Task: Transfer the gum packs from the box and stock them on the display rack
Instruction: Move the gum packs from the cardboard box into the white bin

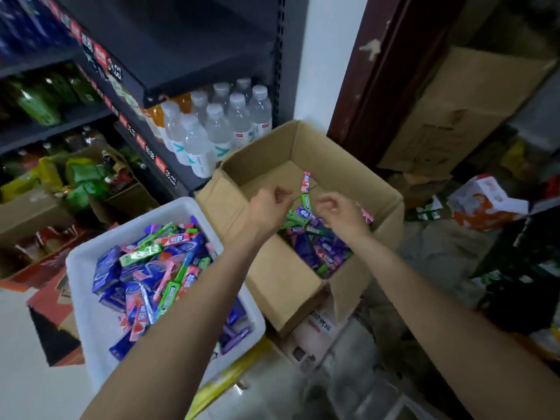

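Hovering over the box [285, 286], both hands' fingers curl loosely, empty; labels unreadable

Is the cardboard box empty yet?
No. The cardboard box still holds gum packs heaped at its near side; its far floor is bare.

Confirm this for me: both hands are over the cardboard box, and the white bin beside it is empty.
Not empty. The head view shows the white bin piled with gum packs. The rest holds: the left hand and right hand are over the cardboard box.
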Tool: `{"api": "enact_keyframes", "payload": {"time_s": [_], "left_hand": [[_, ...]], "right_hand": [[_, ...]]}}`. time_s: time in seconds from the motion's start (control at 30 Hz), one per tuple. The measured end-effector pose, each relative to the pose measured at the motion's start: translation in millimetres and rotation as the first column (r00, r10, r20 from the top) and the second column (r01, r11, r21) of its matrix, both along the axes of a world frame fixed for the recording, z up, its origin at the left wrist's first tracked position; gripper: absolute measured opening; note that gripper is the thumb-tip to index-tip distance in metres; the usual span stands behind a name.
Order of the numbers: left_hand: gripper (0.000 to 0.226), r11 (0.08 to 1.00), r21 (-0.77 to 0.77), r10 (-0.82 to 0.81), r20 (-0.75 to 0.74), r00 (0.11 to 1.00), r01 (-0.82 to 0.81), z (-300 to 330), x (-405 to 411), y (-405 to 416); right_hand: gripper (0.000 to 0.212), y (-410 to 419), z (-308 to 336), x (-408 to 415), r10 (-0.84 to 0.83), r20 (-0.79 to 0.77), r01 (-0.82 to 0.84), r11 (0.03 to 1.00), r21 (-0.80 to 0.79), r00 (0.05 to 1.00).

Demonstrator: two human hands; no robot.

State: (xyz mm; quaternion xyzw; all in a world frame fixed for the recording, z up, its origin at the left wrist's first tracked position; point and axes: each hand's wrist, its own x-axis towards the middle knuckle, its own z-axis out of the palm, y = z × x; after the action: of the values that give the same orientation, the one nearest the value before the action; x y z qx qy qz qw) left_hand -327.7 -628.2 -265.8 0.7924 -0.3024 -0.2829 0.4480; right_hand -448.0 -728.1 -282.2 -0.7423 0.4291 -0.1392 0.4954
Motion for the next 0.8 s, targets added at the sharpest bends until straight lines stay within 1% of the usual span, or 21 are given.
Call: {"api": "enact_keyframes", "payload": {"time_s": [0.03,0.1,0.2,0.33,0.4,0.47,0.5,0.57,0.67,0.73,0.8], "left_hand": [[0.020,0.997,0.072,0.011,-0.002,1.000,-0.011,-8,-1,-19],[0.028,0.979,0.203,0.018,-0.024,1.000,-0.013,-26,-2,-49],[0.044,0.922,0.387,0.044,-0.054,0.998,-0.019,-50,-2,-76],[0.066,0.835,0.541,0.207,-0.135,0.969,-0.103,-76,4,-94],[0.075,0.773,0.619,0.284,-0.141,0.948,-0.139,-93,9,-101],[0.076,0.715,0.678,0.329,-0.109,0.938,-0.172,-105,10,-105],[0.076,0.701,0.686,0.351,-0.094,0.932,-0.195,-111,10,-106],[0.074,0.704,0.674,0.395,-0.110,0.912,-0.224,-119,11,-107],[0.071,0.762,0.610,0.390,-0.162,0.907,-0.219,-128,15,-107],[0.067,0.804,0.561,0.372,-0.220,0.902,-0.195,-131,17,-107],[0.060,0.837,0.510,0.367,-0.259,0.893,-0.196,-133,18,-107]], "right_hand": [[0.020,-17,-7,2,0.025,-0.045,-0.024,0.999,0.021,0.999],[0.027,-45,-19,6,0.089,-0.110,-0.082,0.994,0.075,0.990],[0.037,-71,-34,11,0.184,-0.150,-0.154,0.969,0.193,0.971],[0.057,-92,-64,21,0.320,-0.186,-0.251,0.914,0.319,0.929],[0.063,-101,-79,28,0.365,-0.211,-0.278,0.895,0.350,0.907],[0.066,-105,-90,34,0.382,-0.227,-0.272,0.876,0.399,0.896],[0.067,-107,-95,35,0.384,-0.233,-0.262,0.867,0.424,0.893],[0.061,-110,-102,39,0.383,-0.239,-0.248,0.858,0.451,0.892],[0.045,-115,-112,45,0.350,-0.248,-0.217,0.872,0.439,0.903],[0.042,-117,-115,49,0.306,-0.255,-0.173,0.882,0.438,0.917],[0.034,-119,-120,54,0.276,-0.280,-0.138,0.893,0.428,0.919]]}}
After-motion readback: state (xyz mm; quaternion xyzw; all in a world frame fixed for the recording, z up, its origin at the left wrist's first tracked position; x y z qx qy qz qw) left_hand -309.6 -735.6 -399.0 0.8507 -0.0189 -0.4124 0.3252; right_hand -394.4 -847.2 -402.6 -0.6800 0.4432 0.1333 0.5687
